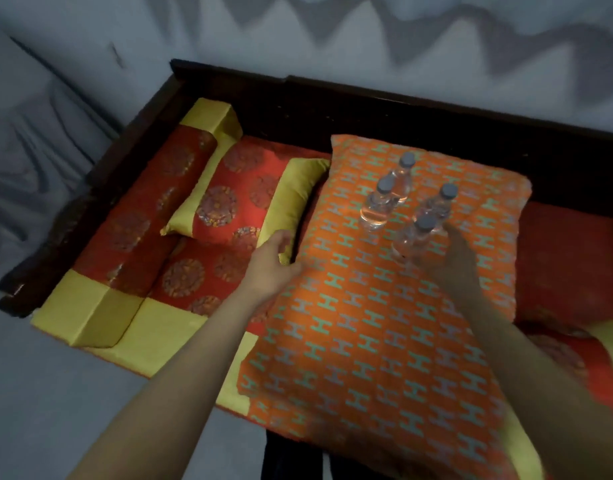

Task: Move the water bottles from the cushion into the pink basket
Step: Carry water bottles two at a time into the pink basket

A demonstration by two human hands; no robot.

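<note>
Upright on the orange cushion [384,306] stand 4 clear water bottles [407,209] with grey caps, clustered near its far end; each appears to hold water, though the blur hides the level. The right hand [454,261] is at the nearest bottle [414,239], its fingers curved beside the base and seeming to touch it; whether its grip is closed on the bottle, I cannot tell through the blur. The left hand [272,263] hovers at the cushion's left edge, grip released, fingers loosely spread, holding nothing, just beside a small red-and-yellow pillow [235,206].
</note>
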